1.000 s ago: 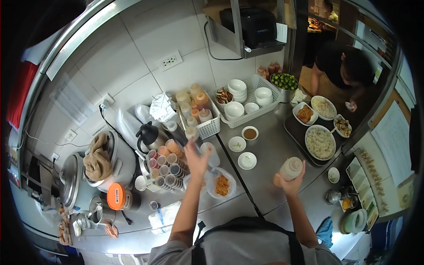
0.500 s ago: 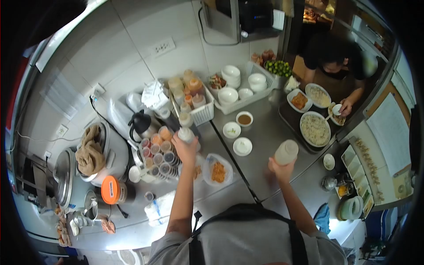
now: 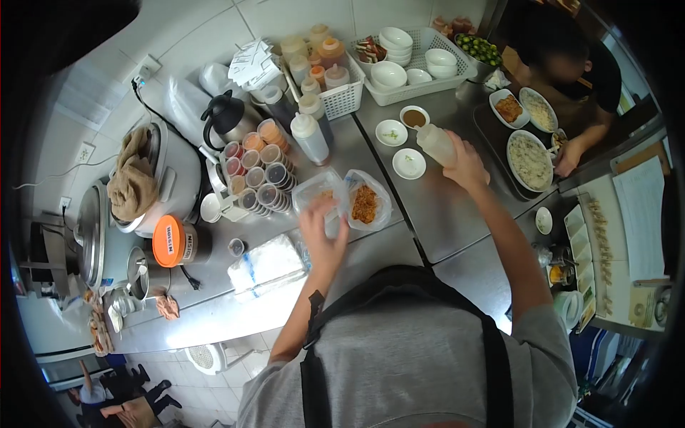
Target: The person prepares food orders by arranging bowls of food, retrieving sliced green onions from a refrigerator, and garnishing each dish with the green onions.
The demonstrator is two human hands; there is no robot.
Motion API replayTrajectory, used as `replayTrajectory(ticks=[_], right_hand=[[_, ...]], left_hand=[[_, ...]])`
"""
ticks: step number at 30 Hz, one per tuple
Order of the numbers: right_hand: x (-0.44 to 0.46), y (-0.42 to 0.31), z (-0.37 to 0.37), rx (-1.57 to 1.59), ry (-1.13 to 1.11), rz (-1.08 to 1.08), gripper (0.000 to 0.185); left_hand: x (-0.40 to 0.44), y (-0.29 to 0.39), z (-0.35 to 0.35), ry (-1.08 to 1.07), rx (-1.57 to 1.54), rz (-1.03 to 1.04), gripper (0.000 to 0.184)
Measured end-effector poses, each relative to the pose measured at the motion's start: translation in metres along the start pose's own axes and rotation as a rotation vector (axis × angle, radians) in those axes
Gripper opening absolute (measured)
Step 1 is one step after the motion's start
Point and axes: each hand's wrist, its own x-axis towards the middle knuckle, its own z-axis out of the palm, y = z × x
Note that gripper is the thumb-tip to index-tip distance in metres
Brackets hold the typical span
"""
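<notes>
My right hand point(image 3: 469, 162) is wrapped round a pale squeeze bottle point(image 3: 436, 145), which is tilted over the counter by the small bowls. Close to it are a bowl of brown sauce point(image 3: 414, 118), a bowl with green bits point(image 3: 392, 133) and a white bowl point(image 3: 409, 164) with some green in it. My left hand point(image 3: 322, 232) holds nothing, its fingers apart over a clear plastic container point(image 3: 308, 187). Beside that, a plastic-lined tub holds orange-brown crumbly food point(image 3: 364, 205). A white squeeze bottle point(image 3: 311, 140) stands upright farther back.
Lidded sauce cups point(image 3: 262, 171) are stacked left of centre. Behind stand a basket of bottles point(image 3: 344, 96) and a basket of white bowls point(image 3: 428, 84). At right, a co-worker's hand point(image 3: 569, 157) is beside a dark tray with a rice dish point(image 3: 530, 162).
My left hand has let go of the white squeeze bottle and come back toward the plastic container. My right hand has tipped its bottle from upright toward the bowls.
</notes>
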Motion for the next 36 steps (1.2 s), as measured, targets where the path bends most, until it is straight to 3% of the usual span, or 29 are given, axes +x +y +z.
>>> replayTrajectory(ticks=[7,10,16,25,31,36], right_hand=[[0.032,0.009,0.016,-0.349,-0.179,-0.009,0.093],[0.042,0.015,0.022,-0.489,-0.152,-0.121,0.093],[0.059,0.002,0.014,-0.641,-0.167,-0.245,0.088],[0.083,-0.017,0.014,-0.764,-0.238,-0.259,0.081],[0.088,-0.021,0.014,-0.787,-0.242,-0.272,0.070],[0.092,-0.017,0.015,-0.762,-0.234,-0.265,0.078]], left_hand=[[-0.096,-0.016,-0.010,-0.068,-0.051,-0.047,0.029],[-0.117,-0.028,-0.011,-0.039,-0.009,-0.075,0.029],[-0.167,-0.060,-0.007,-0.156,-0.199,-0.295,0.030],[-0.162,-0.059,-0.010,-0.229,-0.223,-0.534,0.022],[-0.163,-0.062,-0.009,-0.195,-0.269,-0.564,0.020],[-0.160,-0.058,-0.009,-0.175,-0.263,-0.583,0.020]])
